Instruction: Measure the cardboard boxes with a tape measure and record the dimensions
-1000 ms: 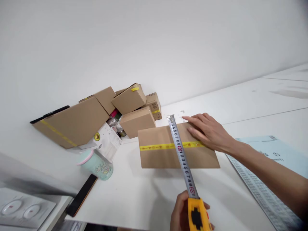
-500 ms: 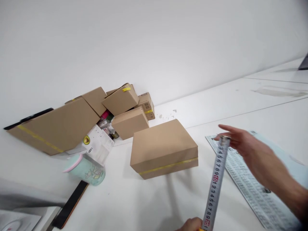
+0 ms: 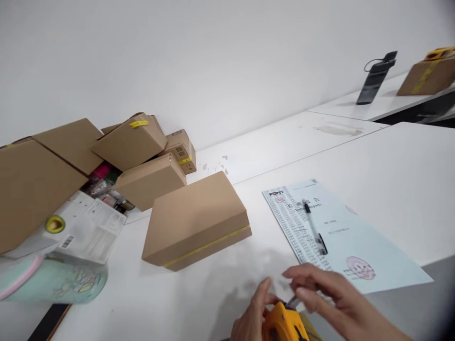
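My left hand [image 3: 250, 315] grips a yellow tape measure [image 3: 282, 324] at the bottom edge of the view. My right hand [image 3: 330, 298] curls over it from the right, fingertips pinched on the short metal end of the tape at the case. Both hands hover low over the white table [image 3: 391, 180]. A flat brown cardboard box [image 3: 197, 220] with a yellow tape stripe lies just beyond them, untouched. To the right of the box a pale blue printed sheet [image 3: 355, 246] lies with a pen [image 3: 314, 227] on it.
A heap of cardboard boxes [image 3: 138, 142] is piled against the wall at back left, with a white packet [image 3: 81, 229] and a mint-green cup [image 3: 53, 282] on its side. On the far right table stand a dark device [image 3: 375, 78] and another box [image 3: 428, 76].
The long stretch of tape has drawn back into the case. My right hand has come down from the tape's far end to the case. The view has swung right, showing the pen and the far table.
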The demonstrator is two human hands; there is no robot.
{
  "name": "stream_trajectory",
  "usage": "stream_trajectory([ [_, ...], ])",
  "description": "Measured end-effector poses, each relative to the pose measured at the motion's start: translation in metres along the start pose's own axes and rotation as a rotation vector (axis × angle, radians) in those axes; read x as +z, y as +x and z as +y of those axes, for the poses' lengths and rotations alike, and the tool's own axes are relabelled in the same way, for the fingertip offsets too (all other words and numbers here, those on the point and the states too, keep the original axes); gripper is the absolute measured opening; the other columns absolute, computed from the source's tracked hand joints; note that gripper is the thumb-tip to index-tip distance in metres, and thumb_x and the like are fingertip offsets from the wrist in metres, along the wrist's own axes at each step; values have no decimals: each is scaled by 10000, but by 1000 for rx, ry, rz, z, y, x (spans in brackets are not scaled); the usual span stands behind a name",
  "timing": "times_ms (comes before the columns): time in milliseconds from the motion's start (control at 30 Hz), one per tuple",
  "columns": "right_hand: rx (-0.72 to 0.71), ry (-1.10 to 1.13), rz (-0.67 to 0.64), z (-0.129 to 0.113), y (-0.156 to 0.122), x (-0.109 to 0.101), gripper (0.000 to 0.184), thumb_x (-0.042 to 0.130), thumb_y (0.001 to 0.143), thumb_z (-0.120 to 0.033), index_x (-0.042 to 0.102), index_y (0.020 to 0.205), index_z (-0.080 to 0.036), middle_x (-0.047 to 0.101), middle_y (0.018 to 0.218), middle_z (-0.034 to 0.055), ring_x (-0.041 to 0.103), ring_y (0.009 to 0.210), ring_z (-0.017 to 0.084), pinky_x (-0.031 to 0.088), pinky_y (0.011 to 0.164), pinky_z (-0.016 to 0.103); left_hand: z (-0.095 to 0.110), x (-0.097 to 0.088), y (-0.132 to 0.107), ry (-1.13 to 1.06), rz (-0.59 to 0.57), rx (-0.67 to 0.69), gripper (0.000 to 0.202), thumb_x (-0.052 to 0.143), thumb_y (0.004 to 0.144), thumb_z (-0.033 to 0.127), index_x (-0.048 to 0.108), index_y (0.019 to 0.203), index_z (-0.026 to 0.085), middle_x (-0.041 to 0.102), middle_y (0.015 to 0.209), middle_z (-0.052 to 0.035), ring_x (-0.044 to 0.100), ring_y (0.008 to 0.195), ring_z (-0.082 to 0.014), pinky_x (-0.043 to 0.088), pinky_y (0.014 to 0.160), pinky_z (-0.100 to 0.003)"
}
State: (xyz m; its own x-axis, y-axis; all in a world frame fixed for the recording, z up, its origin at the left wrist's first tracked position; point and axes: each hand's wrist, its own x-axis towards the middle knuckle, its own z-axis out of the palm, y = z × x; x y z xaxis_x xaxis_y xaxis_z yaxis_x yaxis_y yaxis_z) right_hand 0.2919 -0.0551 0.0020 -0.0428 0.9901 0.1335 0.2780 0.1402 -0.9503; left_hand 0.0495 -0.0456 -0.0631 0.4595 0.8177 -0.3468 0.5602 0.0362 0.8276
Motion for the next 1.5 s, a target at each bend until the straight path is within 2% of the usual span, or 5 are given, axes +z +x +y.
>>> stream_trajectory([
  [267,81,-608,407,42,52,-74,361,497,970,-577,551,808,-259,678,638,18,570,477,184,411,477,309,40,-30,12,420,328,170,831,672,733,228,425,1527,246,649,1398,-125,656,1230,-301,581,933,-391],
  [433,248,-766,212,79,92,-95,278,538,919,-534,525,922,-256,652,607,10,575,516,231,358,488,329,38,-38,32,765,460,194,591,539,875,163,480,1454,262,667,1350,-81,665,1187,-266,598,854,-370],
  [700,167,-98,127,79,79,-117,358,501,979,-469,719,1155,-245,760,822,64,701,747,249,527,666,395,29,-47,42,1124,639,419,520,544,978,239,440,1482,163,671,1364,-134,663,1188,-291,596,921,-423],
  [1067,182,19,464,72,71,-100,437,502,983,-636,654,855,-246,551,594,-15,533,581,171,490,630,347,117,82,107,993,165,682,861,477,997,601,362,1545,-53,350,1632,-277,255,1554,-385,395,1223,-492],
  [1500,274,-41,304,96,86,-87,323,580,966,-551,604,896,-237,575,697,-26,477,597,149,413,568,300,109,90,136,1030,192,714,948,331,987,700,352,1547,-66,403,1602,-288,313,1524,-421,315,1247,-560],
])
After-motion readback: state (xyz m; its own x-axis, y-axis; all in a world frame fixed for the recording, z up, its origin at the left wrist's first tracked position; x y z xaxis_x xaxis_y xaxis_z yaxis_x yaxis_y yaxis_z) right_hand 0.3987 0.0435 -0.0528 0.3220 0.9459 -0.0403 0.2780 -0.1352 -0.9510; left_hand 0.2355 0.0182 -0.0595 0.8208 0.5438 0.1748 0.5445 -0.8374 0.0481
